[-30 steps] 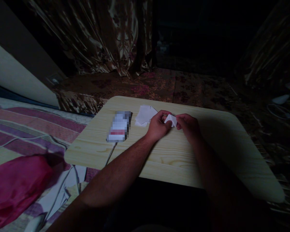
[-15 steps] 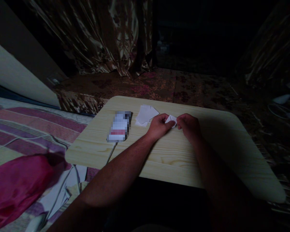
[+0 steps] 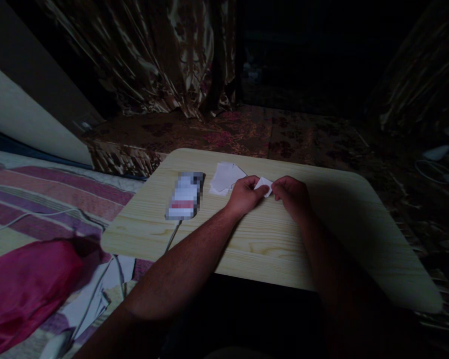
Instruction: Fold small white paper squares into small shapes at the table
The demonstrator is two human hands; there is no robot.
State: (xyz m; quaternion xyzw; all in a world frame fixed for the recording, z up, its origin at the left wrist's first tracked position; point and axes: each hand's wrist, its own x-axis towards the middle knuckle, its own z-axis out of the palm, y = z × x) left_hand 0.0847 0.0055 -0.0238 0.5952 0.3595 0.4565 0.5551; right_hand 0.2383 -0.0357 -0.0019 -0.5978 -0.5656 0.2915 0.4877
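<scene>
Pink cloth (image 3: 30, 284) lies at the frame's lower left; a pixelated device (image 3: 185, 197) sits left of centre; white sheets (image 3: 227, 175) overlap mid-frame; the left hand (image 3: 243, 197) – thumb on top – grips a small white paper (image 3: 264, 182) just right of centre; the right hand (image 3: 292, 193), fingers curled in, pinches its right edge.

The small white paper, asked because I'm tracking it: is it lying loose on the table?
No, the left hand holds the small white paper, thumb across it.
</scene>
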